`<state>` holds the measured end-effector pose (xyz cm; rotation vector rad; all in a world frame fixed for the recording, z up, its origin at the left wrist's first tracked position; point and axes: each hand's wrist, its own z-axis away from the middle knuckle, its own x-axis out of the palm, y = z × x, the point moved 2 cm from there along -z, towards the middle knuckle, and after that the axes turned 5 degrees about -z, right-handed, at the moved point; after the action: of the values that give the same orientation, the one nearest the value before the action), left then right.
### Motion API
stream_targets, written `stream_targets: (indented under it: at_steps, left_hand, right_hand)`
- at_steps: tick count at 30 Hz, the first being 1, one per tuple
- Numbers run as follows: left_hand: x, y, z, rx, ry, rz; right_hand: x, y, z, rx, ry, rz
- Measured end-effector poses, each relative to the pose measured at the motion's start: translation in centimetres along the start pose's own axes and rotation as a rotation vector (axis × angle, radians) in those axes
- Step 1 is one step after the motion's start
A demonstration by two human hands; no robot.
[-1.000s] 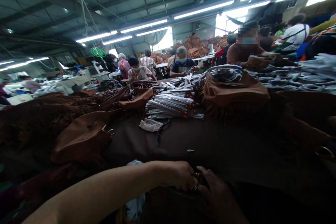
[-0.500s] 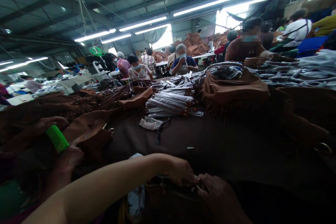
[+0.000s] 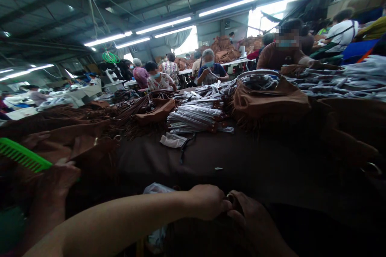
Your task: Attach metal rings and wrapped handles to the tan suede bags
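My left hand (image 3: 209, 201) and my right hand (image 3: 252, 213) meet low in the middle of the head view. The left fingers are pinched against a metal ring (image 3: 230, 197) on a brown bag, most of which is lost in dark shadow below. My right thumb and fingers close around the bag's edge beside that ring. Clear plastic wrapping (image 3: 157, 188) shows behind my left forearm. At the far left, a co-worker's hand (image 3: 62, 174) holds a bright green comb (image 3: 25, 155) over a brown fringed bag (image 3: 95, 154).
Ahead lies a dark brown covered table (image 3: 205, 156) with a bundle of white-wrapped straps (image 3: 194, 117) and a white scrap (image 3: 173, 140). A brown fringed bag (image 3: 271, 98) stands behind, beside more wrapped straps (image 3: 340, 78). Several people sit farther back.
My hands have risen slightly, and the ring now shows between them. The co-worker's hand with the green comb has moved left, and the comb lies flatter.
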<state>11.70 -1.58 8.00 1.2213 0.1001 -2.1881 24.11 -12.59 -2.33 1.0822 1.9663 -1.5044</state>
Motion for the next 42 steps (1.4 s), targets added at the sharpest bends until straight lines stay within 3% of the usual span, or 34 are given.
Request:
stream_targets:
  at_steps: [2, 5, 8, 17, 25, 28, 31, 33, 34, 36, 38, 40, 42]
  left_hand:
    - [-1.3, -0.1, -0.3, 0.054, -0.069, -0.029]
    - [-2.6, -0.5, -1.4, 0.106, -0.315, -0.019]
    - [-3.1, -0.8, -2.8, 0.052, -0.503, 0.076]
    - [-3.2, -0.5, -4.1, 0.035, -0.494, 0.235]
    - [-3.1, -2.4, -6.3, 0.069, -0.820, 0.236]
    - [-3.0, -2.5, -6.7, 0.093, -0.793, 0.295]
    - [-3.8, -1.8, -6.1, 0.118, -0.662, 0.265]
    - [-5.5, -1.2, -5.0, 0.117, -0.438, 0.109]
    - [-6.7, -1.0, -4.1, 0.107, -0.243, 0.012]
    - [-9.0, -0.9, -1.7, 0.088, 0.266, -0.128]
    - [-9.7, -1.5, 1.4, 0.089, 0.737, -0.072]
    - [-7.7, -2.8, 4.4, 0.039, 1.027, 0.170]
    - [-3.3, -4.8, 6.8, -0.190, 1.217, 0.439]
  right_hand:
    - [-0.3, -0.3, -0.1, 0.010, -0.011, 0.017]
    - [-0.6, -1.1, -0.3, -0.084, -0.016, 0.028]
    - [-0.7, -1.6, -0.4, -0.165, -0.023, -0.013]
    - [-0.5, -0.5, 0.0, -0.006, 0.002, -0.099]
    - [-0.2, -1.2, 0.0, -0.151, 0.008, -0.041]
    - [-0.8, -1.8, -0.2, -0.141, 0.021, -0.041]
    - [-1.1, -2.2, -0.3, -0.063, 0.025, -0.088]
    - [-1.0, -1.8, -0.3, -0.022, 0.042, -0.125]
    - [-0.9, -1.4, -0.2, -0.016, 0.056, -0.141]
    - [-0.9, 0.1, 0.3, -0.011, 0.117, -0.174]
    - [-1.2, 2.1, 1.0, 0.031, 0.188, -0.206]
    - [-1.7, 4.0, 2.0, 0.125, 0.232, -0.236]
    - [-2.2, 5.1, 3.2, 0.214, 0.233, -0.255]
